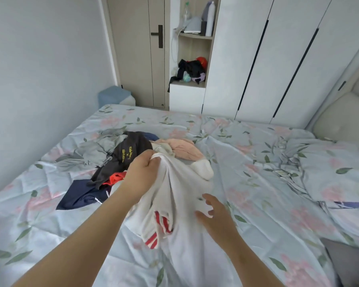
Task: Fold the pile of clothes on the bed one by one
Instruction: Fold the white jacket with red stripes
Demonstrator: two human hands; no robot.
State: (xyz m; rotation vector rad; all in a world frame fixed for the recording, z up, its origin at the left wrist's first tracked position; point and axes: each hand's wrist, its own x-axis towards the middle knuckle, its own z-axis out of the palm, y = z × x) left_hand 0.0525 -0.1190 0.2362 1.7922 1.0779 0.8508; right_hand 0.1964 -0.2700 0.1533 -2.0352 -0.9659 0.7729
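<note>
While the white garment (180, 183), w/ red-striped trim (153, 239), is held up bunched over the floral bed sheet (257, 162), no fold is seen in it. The left grip (143, 172) is clenched on a gathered top edge of the garment; the lower part drapes onto the sheet on the near side. The right grip (216, 214) is released, fingers spread, close to the cloth's lower right; contact cannot be confirmed.

Status (est.): early stage. No folded item or finished stack is visible anywhere on the bed.

The pile is located just behind the left grip, approx. mid-bed. Contents, all crumpled and overlapping:
- black garment w/ yellow lettering (131, 154)
- pink garment (184, 150)
- navy garment (81, 195)
- red item (116, 178)
- grey-blue garment (95, 150)

Outstanding, as judged: the white garment is to be spread flat and folded, then each pile item in turn. A grey object (350, 262) at the lower-right edge cannot be identified.
</note>
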